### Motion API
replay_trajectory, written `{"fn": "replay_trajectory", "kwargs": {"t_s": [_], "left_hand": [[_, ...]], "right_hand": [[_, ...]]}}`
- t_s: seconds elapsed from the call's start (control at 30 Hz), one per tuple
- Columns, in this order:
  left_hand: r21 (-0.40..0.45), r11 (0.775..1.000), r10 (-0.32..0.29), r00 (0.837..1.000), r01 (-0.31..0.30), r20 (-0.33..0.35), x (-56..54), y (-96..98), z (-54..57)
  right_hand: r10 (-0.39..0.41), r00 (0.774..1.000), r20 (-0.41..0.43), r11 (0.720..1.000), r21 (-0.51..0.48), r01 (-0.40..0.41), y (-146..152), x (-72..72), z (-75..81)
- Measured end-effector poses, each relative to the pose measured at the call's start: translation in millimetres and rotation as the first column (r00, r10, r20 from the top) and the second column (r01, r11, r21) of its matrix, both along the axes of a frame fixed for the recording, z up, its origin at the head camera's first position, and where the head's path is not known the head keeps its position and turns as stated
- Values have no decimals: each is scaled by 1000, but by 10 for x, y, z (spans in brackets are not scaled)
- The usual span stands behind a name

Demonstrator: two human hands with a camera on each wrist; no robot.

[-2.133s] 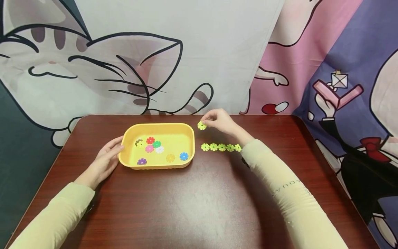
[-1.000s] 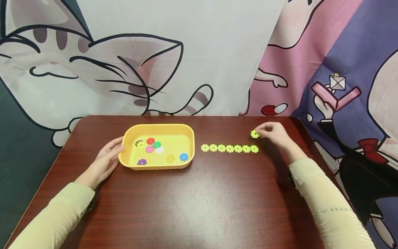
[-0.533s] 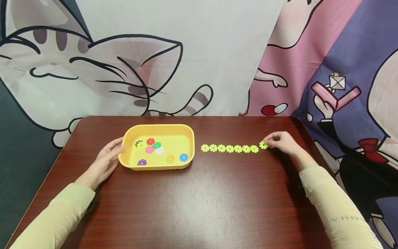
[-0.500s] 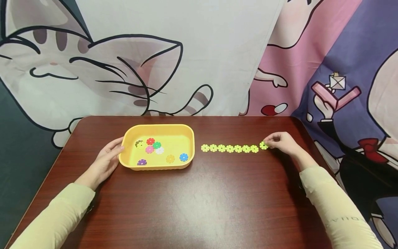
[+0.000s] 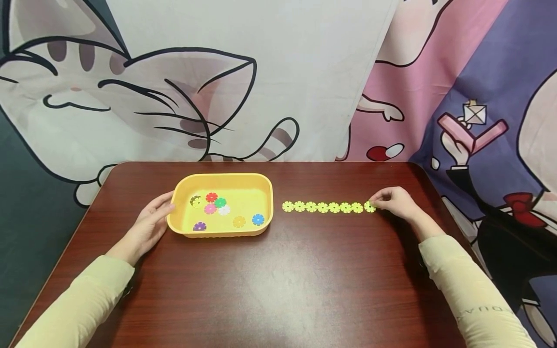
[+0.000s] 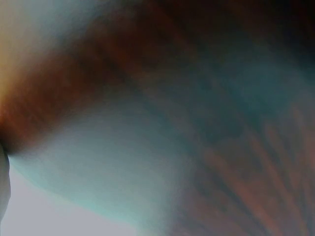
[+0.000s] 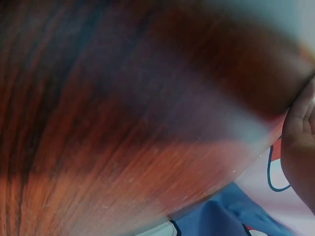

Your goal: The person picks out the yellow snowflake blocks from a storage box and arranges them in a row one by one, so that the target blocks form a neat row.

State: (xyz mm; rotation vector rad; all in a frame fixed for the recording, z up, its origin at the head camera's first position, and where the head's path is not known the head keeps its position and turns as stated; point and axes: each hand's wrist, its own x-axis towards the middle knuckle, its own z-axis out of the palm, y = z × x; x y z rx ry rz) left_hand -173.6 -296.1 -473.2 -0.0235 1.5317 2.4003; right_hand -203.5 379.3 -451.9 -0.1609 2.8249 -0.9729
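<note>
In the head view, my right hand (image 5: 397,203) pinches a yellow-green plastic snowflake disc (image 5: 369,207) between thumb and fingers. That disc lies level with the right end of a straight row of matching discs (image 5: 322,207) on the table. My left hand (image 5: 150,222) holds the left end of a yellow plastic basin (image 5: 219,233), thumb at its rim. Inside the basin lie loose discs, among them a red disc (image 5: 212,197), a blue disc (image 5: 258,220) and a purple disc (image 5: 199,226). Part of my right hand (image 7: 299,142) shows at the right edge of the right wrist view.
The brown wood-grain table (image 5: 270,285) has its far edge against a hanging cloth (image 5: 322,82) printed with cartoon figures. The left wrist view is mostly blurred, with table surface (image 6: 236,196) at lower right.
My right hand has carried the disc from beside the basin to the row's right end, then lowered it into line. Earlier the forearm hid part of the row. My left hand stays on the basin.
</note>
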Motion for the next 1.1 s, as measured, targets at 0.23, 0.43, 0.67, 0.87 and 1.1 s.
{"fn": "replay_trajectory", "kwargs": {"t_s": [0.23,0.43,0.67,0.87,1.1], "left_hand": [[4,1000,3,1000,-3,3,-1,-1,-5],[-20,1000,1,1000,-1,2,1,-2,-5],[-26,1000,6,1000,-6,0,-5,8,-3],[-30,1000,6,1000,-6,1,-5,14,-2],[-11,1000,4,1000,-4,-10,-6,10,-1]], "right_hand": [[-25,999,-24,999,39,26,3,1,-50],[-30,999,-39,998,48,32,-2,12,-69],[-32,999,-43,998,44,34,-1,17,-76],[-32,999,-41,999,24,33,13,17,-75],[-18,1000,4,1000,5,18,10,-13,-38]]}}
